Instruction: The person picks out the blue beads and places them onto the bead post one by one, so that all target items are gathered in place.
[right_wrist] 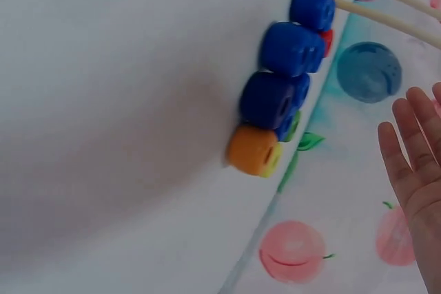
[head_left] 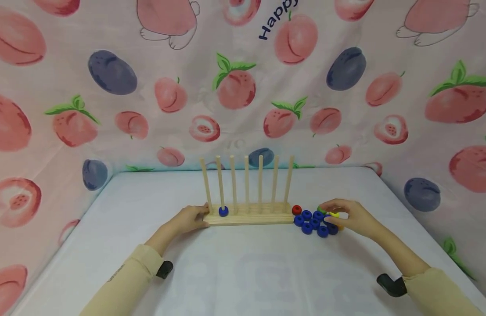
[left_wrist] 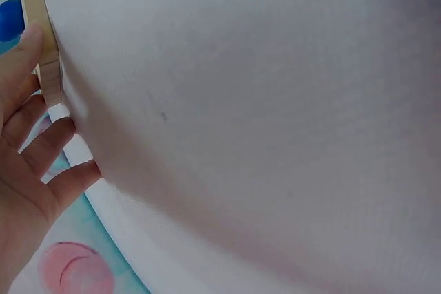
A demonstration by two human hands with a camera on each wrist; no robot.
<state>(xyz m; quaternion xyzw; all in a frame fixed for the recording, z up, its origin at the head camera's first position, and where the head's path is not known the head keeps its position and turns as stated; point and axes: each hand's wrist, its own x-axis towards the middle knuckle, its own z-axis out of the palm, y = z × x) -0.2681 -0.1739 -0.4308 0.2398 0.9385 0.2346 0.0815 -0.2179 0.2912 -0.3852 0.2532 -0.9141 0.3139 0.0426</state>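
My left hand (head_left: 188,218) holds the left end of a wooden peg rack (head_left: 250,220), which has several upright pegs. In the left wrist view, the thumb lies on the rack's wooden base (left_wrist: 47,53) and the fingers spread past its end. One blue bead (head_left: 223,211) sits low on the second peg from the left. My right hand (head_left: 357,217) hovers over the bead cluster, thumb and index finger apart. Several blue beads (head_left: 307,228) lie there with a red bead (head_left: 296,210), a green bead (head_left: 321,210), a yellow bead (head_left: 335,214) and an orange bead (right_wrist: 252,149).
The rack and beads stand on a white-covered table (head_left: 243,272). A fruit-printed cloth (head_left: 243,118) hangs behind and at both sides. The bead cluster sits right beside the rack's right end.
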